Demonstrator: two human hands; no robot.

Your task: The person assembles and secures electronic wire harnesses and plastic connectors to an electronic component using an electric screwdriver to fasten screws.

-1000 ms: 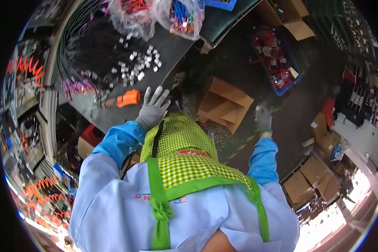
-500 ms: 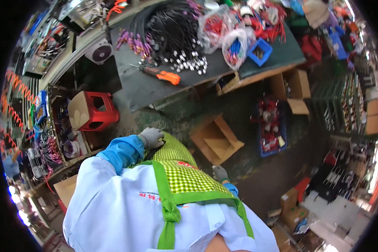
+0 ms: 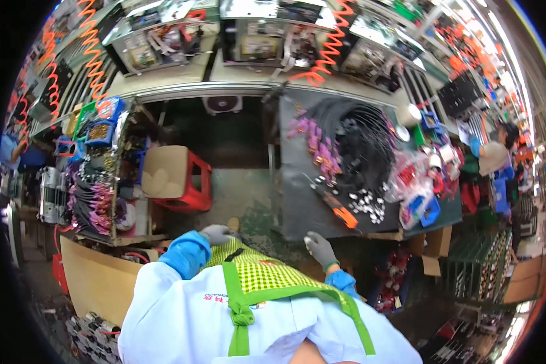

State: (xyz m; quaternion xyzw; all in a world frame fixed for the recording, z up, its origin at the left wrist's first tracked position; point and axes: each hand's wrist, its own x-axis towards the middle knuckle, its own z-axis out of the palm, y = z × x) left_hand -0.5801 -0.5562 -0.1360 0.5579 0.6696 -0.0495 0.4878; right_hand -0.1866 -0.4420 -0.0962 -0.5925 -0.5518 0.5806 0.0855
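Observation:
My left hand (image 3: 216, 235), in a grey glove with a blue sleeve cover, hangs low by the green checked apron (image 3: 273, 267). Its fingers are loosely stretched and nothing shows in them. My right hand (image 3: 321, 250), gloved alike, is just off the near edge of a dark-topped table (image 3: 297, 206), fingers loose and apart, holding nothing I can see. On that table lie an orange and black electric screwdriver (image 3: 336, 206), a bundle of black cables (image 3: 361, 142) with purple ends, and several small white connectors (image 3: 369, 206).
A red stool (image 3: 197, 181) with a cardboard-covered seat stands left of the table. Further left, a bench carries blue bins (image 3: 100, 132) and more cables (image 3: 91, 203). Clear bags (image 3: 407, 176) and a blue tray (image 3: 431, 212) sit at the table's right. Another person (image 3: 494, 155) is at the far right.
My view has turned left, so the stool and bench now show more fully. The table is nearer in front of me, and my right hand has risen toward its edge.

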